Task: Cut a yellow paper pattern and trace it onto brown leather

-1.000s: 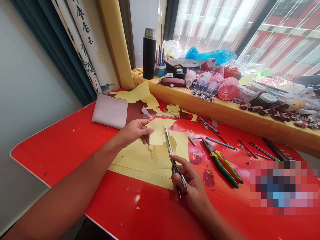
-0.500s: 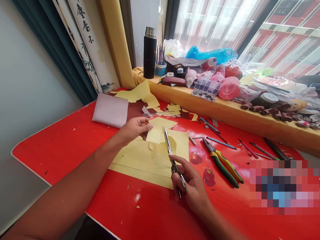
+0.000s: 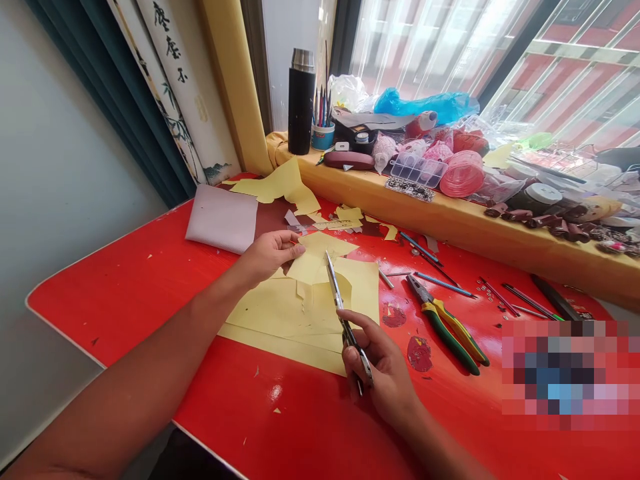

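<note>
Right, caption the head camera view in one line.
Right hand holds scissors at yellow paper, left hand touching it, on a red table.

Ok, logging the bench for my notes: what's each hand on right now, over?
Left hand on yellow sheet. Right hand gripping steel scissors, blades at the sheet. Pliers lie to the right, apart.

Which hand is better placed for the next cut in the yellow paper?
Probably the right: the right hand grips the scissors, blades at the yellow paper. The left hand holds no tool and rests at the paper's edge, better suited to steadying it.
</note>
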`<action>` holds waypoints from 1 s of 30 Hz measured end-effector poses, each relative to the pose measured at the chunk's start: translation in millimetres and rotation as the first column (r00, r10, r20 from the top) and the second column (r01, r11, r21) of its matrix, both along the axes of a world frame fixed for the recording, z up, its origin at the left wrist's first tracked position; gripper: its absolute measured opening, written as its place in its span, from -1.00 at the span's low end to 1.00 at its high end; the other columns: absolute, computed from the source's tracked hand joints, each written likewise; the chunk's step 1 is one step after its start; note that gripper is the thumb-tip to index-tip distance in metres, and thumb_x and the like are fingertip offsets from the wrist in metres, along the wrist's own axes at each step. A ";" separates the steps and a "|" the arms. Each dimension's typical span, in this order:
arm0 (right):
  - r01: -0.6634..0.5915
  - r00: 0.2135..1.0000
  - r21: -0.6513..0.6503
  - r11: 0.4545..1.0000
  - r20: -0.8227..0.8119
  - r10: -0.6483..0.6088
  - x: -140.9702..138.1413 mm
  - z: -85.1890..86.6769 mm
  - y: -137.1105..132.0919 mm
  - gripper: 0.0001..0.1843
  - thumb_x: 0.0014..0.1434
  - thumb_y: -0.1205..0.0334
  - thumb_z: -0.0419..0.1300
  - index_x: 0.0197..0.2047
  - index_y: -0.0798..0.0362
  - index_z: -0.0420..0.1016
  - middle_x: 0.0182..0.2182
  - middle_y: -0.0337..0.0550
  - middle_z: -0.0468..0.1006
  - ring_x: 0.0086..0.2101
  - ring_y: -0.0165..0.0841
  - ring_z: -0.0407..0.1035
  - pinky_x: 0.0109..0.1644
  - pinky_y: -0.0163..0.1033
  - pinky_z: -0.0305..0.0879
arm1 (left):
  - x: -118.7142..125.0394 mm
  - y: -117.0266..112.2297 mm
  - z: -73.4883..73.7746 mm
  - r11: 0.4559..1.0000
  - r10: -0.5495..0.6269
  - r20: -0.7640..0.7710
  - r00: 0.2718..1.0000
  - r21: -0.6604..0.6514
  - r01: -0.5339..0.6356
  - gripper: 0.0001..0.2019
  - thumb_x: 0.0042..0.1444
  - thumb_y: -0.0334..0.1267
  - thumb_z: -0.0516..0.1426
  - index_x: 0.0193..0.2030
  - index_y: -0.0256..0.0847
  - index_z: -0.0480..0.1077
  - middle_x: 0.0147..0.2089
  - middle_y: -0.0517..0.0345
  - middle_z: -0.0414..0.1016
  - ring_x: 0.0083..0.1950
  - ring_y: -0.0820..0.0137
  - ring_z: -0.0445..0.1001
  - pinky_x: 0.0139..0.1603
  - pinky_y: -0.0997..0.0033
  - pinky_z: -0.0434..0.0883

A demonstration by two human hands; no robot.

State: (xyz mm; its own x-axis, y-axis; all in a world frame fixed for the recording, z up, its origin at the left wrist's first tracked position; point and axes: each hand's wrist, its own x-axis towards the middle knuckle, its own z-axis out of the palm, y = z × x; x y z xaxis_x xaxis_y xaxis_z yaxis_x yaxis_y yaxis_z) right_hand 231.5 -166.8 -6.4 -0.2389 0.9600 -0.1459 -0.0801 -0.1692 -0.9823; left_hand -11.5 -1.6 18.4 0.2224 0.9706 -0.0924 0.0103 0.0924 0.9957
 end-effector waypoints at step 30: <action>-0.042 0.999 -0.026 0.999 0.029 0.043 0.4 -1.5 -0.8 -0.35 0.31 -0.26 0.34 0.30 -0.05 0.49 -0.50 -0.45 0.25 -0.68 -0.49 0.25 -0.64 -0.35 0.31 | -3.5 3.6 -9.0 0.995 0.071 -0.083 0.994 0.079 -0.065 -0.50 -0.06 0.14 0.46 -0.19 -0.22 0.52 -0.42 0.24 0.48 -0.45 0.48 0.32 -0.43 0.46 0.25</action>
